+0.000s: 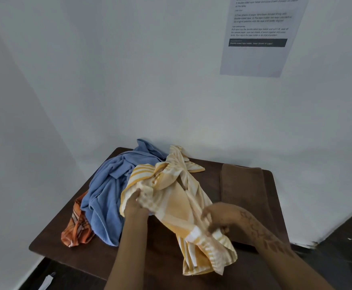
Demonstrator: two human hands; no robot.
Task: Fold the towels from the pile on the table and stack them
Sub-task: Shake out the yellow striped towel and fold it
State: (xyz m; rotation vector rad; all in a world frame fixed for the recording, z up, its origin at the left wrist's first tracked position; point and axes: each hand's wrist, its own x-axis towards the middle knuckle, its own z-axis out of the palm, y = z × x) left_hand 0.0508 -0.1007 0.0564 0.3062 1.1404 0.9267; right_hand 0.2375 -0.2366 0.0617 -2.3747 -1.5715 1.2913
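A crumpled yellow and white striped towel [175, 197] lies across the middle of the dark wooden table [51, 229]. My left hand [134, 204] grips a bunched part of it near its left edge. My right hand [219, 216] pinches the cloth lower down on the right, where the towel's end hangs over the table's front. To the left, a blue towel [108, 191] is heaped, with an orange plaid cloth [77, 227] showing under it. A folded brown towel [244, 195] lies flat on the right side of the table.
The table stands in a corner between white walls, close on the left and behind. A printed sheet [260, 36] is stuck to the back wall. A small white object [46, 281] lies on the dark floor at the lower left.
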